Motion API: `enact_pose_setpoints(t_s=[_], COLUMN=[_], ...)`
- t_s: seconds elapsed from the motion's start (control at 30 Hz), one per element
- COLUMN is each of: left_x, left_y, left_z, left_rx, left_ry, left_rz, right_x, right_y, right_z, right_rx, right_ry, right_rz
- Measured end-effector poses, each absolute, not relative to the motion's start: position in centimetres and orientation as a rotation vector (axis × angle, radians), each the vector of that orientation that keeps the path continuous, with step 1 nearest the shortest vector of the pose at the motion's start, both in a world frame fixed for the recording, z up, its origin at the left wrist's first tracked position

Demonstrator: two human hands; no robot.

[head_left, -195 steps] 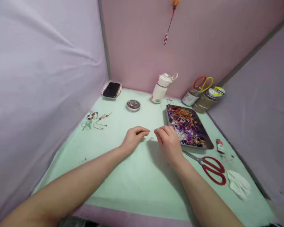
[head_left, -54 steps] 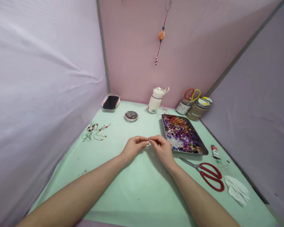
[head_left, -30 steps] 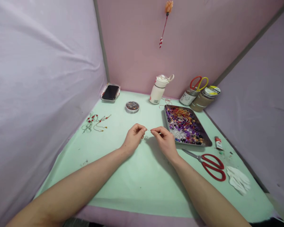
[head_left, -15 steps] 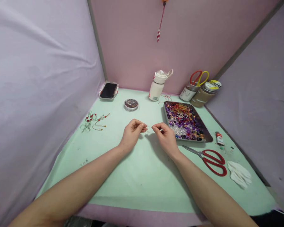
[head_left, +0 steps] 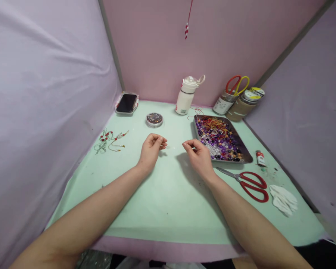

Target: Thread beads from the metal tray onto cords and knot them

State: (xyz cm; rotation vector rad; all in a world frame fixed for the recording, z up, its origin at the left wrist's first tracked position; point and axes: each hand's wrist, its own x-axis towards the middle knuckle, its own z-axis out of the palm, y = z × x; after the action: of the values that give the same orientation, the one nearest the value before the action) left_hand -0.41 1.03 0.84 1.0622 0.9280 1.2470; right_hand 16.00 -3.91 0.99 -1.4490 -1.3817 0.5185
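Above the middle of the pale green tabletop (head_left: 162, 209), my left hand (head_left: 151, 151) is closed in a pinch. A tiny clear, whitish object (head_left: 168, 147) shows just off its fingertips; whether a thread links them I cannot tell. Thumb and fingertips of my right hand (head_left: 197, 154) are also pressed together, some distance to the right. Anything between them is too small to make out. Beside that hand is a dark metal tray (head_left: 242, 147) with purple, clear, black and orange beads and tangled red and yellow cord.
Red-handled scissors (head_left: 252, 185), a small tube (head_left: 260, 158) and a white glove-like cloth (head_left: 283, 200) lie right. A white bottle (head_left: 184, 99), jars (head_left: 240, 108), a round container (head_left: 154, 120) and a phone (head_left: 127, 103) stand or lie behind. Beaded cords (head_left: 112, 141) lie left.
My hands have drawn apart, the left one moving left and the right one slightly right. The camera view has shifted a little, so most things sit higher in the picture.
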Motion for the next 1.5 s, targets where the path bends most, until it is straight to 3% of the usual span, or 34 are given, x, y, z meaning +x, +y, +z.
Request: enact_pose_setpoints(t_s=[0.67,1.27,1.4,1.5], left_x=[-0.8,-0.9,-0.8,-0.8], left_y=[0.9,1.2,1.2,1.2], left_z=[2.8,2.8,2.9,2.9], left_rx=[0.967,1.034,1.067,1.107], left_ry=[0.766,0.799,0.888,0.982], left_rz=[1.013,1.052,1.014,0.963], right_x=[16.5,16.6,16.6,16.6], right_y=[-3.5,-3.6,-3.6,-3.6], right_z=[0.8,0.6,0.9,1.2], right_rx=[-1.513,-1.651,-1.627,-1.460], right_ry=[-1.360,-1.479,-1.352,-1.151], right_rz=[0.437,0.322,0.468,0.840])
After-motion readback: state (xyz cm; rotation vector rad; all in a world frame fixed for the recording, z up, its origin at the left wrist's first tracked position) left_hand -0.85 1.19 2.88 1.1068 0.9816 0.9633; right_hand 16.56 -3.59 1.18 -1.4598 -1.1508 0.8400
